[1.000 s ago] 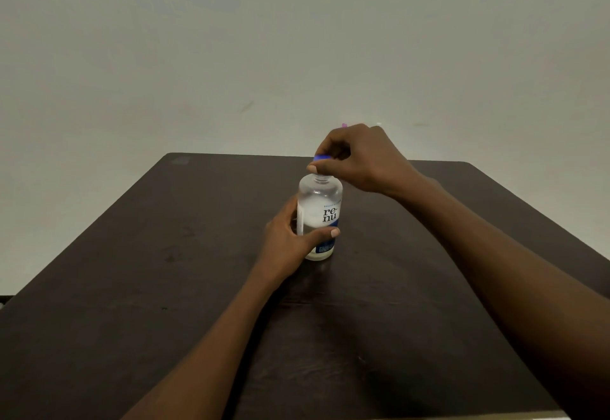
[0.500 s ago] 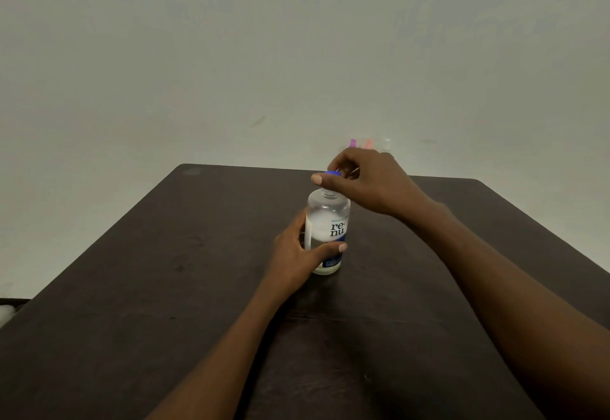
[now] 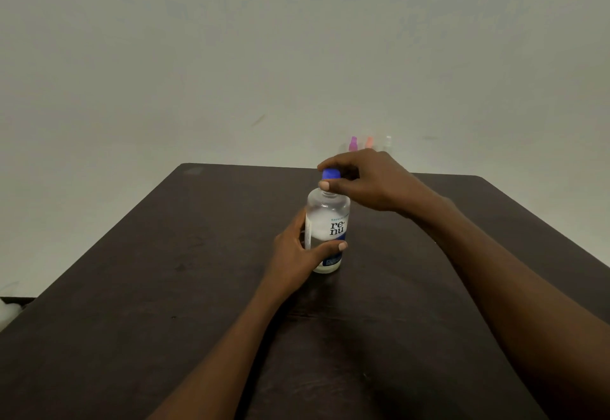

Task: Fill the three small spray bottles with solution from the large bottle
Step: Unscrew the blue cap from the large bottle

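A large clear bottle [image 3: 326, 221] with a white and blue "renu" label stands upright near the middle of the dark table [image 3: 165, 287]. My left hand [image 3: 293, 251] wraps around its lower body. My right hand [image 3: 366, 178] pinches its blue cap [image 3: 331, 174] from above with thumb and fingers. Behind my right hand, at the table's far edge, the tops of three small spray bottles show: purple [image 3: 353, 143], orange [image 3: 369, 142] and clear [image 3: 388, 141]. Their bodies are hidden by my hand.
A plain pale wall [image 3: 297, 56] rises right behind the table's far edge. Something white [image 3: 8, 312] lies off the table's left side, low down.
The view has tilted down, so the table and bottle sit lower in frame and the three small bottle tops came into sight. My right hand's fingers shifted on the cap.
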